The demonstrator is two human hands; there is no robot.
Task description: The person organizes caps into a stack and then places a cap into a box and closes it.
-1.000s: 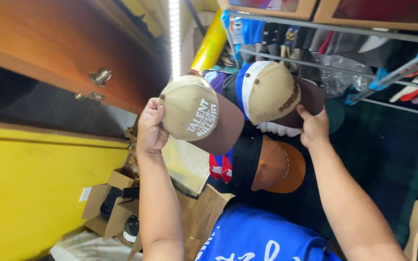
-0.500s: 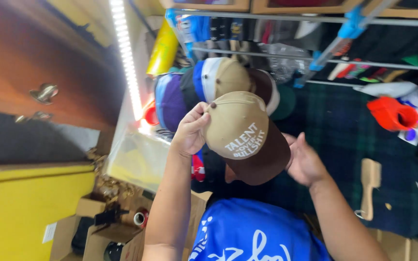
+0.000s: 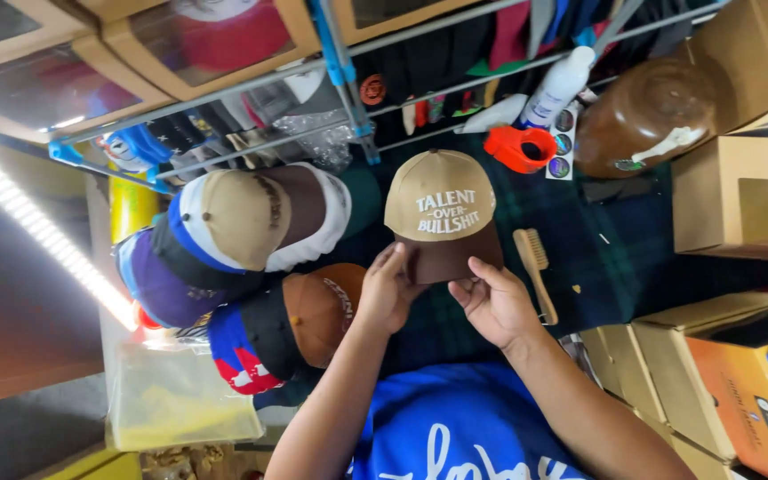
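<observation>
Head view, looking down over a dark green and navy tartan cloth (image 3: 633, 258) that covers the work surface.

Left hand (image 3: 387, 293): fingers curled, gripping the left edge of the brim of a tan baseball cap with a dark brown brim and white stitched lettering on the front (image 3: 442, 213). Right hand (image 3: 495, 302): thumb and fingers pinched on the right part of the same brim. The cap is held between both hands, just above the cloth, crown pointing away from the person, lettering facing the camera.

Left of the cap: a nested stack of caps lying on their sides, topmost one tan with a brown brim (image 3: 251, 218). Below it, a second stack ending in an orange-brown cap (image 3: 317, 311), close beside the left wrist.

Right of the held cap: a pale wooden brush with bristles (image 3: 535, 267) lying flat on the cloth, near the right hand, not touching it. Further up: a red-orange plastic cup on its side (image 3: 522, 147), a white bottle (image 3: 557, 87), a brown glazed jug (image 3: 646, 116).

Cardboard boxes (image 3: 740, 191) at the right edge. Metal wire rack with blue joints (image 3: 348, 80) along the top. Person's blue shirt (image 3: 455, 427) at the bottom edge
</observation>
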